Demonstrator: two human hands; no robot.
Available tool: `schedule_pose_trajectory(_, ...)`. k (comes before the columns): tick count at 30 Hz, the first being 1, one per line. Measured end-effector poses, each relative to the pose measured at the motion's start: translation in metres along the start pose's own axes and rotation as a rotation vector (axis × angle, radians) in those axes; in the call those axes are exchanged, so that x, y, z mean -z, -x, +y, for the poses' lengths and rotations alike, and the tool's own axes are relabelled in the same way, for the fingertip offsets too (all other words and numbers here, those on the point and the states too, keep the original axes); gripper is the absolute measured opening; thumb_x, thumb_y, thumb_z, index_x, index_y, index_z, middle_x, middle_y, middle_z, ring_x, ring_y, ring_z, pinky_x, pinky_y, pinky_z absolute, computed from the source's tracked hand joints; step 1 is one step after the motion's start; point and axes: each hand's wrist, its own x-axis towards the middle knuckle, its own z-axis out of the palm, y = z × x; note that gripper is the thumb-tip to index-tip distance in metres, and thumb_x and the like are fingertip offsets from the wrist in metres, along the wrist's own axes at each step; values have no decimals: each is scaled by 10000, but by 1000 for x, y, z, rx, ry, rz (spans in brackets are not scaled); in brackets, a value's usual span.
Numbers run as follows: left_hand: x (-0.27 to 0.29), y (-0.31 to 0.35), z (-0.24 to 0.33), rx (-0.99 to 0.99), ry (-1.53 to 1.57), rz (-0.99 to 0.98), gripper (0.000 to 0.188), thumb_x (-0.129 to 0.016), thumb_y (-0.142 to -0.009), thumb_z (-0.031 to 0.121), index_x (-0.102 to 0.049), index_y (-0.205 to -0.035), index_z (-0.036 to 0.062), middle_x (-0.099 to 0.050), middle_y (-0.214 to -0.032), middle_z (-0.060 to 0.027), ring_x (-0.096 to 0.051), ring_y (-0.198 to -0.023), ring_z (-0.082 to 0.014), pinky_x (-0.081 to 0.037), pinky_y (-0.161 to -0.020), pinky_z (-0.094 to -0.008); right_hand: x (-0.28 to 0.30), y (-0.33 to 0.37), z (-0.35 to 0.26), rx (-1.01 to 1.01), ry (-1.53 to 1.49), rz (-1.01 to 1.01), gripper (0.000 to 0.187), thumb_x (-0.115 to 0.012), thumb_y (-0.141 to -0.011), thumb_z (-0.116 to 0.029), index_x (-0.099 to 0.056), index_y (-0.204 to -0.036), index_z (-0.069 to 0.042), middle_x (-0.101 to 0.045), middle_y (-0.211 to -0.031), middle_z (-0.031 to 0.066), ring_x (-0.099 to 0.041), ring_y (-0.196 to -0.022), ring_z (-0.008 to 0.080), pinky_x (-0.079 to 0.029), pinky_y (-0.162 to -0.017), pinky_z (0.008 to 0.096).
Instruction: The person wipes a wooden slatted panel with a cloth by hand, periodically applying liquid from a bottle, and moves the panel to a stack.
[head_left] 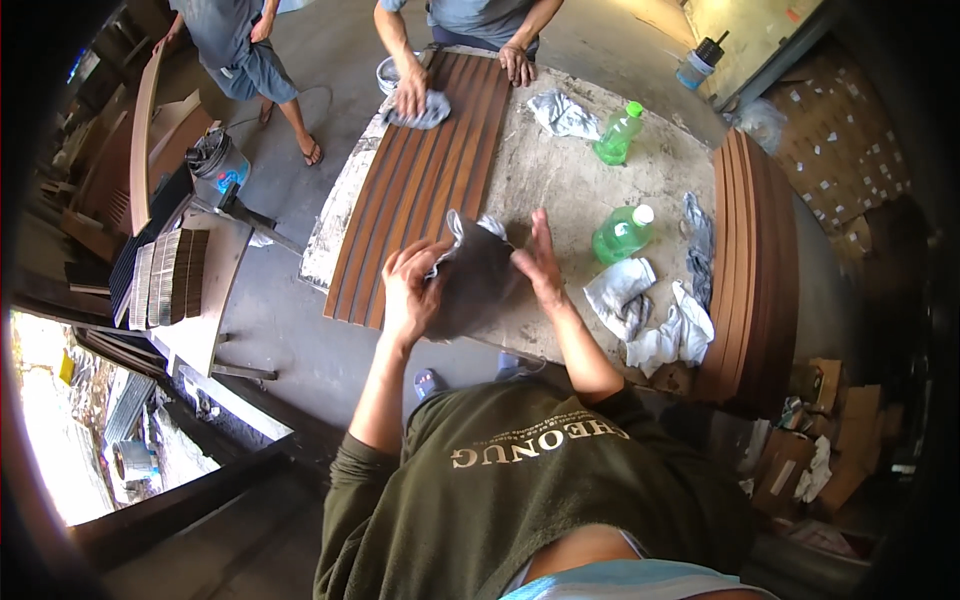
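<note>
My left hand [408, 285] grips a dark grey rag [475, 275] with a pale edge, its fingers curled round the cloth's left side. The rag is bunched and partly blurred, held above the near edge of the worktable [540, 150]. On its other side my right hand [541, 262] stands with fingers stretched upward and the thumb beside the cloth; whether it touches is unclear. A brown slatted wood panel [425, 170] with dark grooves lies on the table, left of the rag. At its far end a co-worker's hand [411, 90] presses a grey-blue rag [425, 111] onto the slats.
Two green bottles [622, 236] [619, 134] stand on the table, near white rags [672, 325]. Stacked brown panels [745, 270] line the right edge. Another person [235, 50] stands at the far left, near a bucket [217, 160]. Corrugated pieces [170, 278] lie on a left-hand bench.
</note>
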Motion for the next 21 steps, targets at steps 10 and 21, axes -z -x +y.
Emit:
schedule_pose_trajectory(10, 118, -93, 3, 170, 216, 103, 109, -554, -851, 59, -602, -939, 17, -625, -720, -139, -630, -675, -205, -470, -627, -295, -12, -40, -28, -359, 565, -755, 622, -775, -648, -398, -617, -1057, 44, -648, -1027, 180, -609, -973, 255, -459, -871, 321)
schedule_pose_trajectory(21, 113, -8, -153, 593, 90, 213, 210, -617, -844, 179, -570, -776, -14, -484, -548, -92, -383, -554, -94, -380, -521, -300, 16, -114, -5, -448, 659, -532, 408, -690, -787, -244, -554, -1106, -29, -635, -1045, 100, -606, -963, 197, -472, -849, 309)
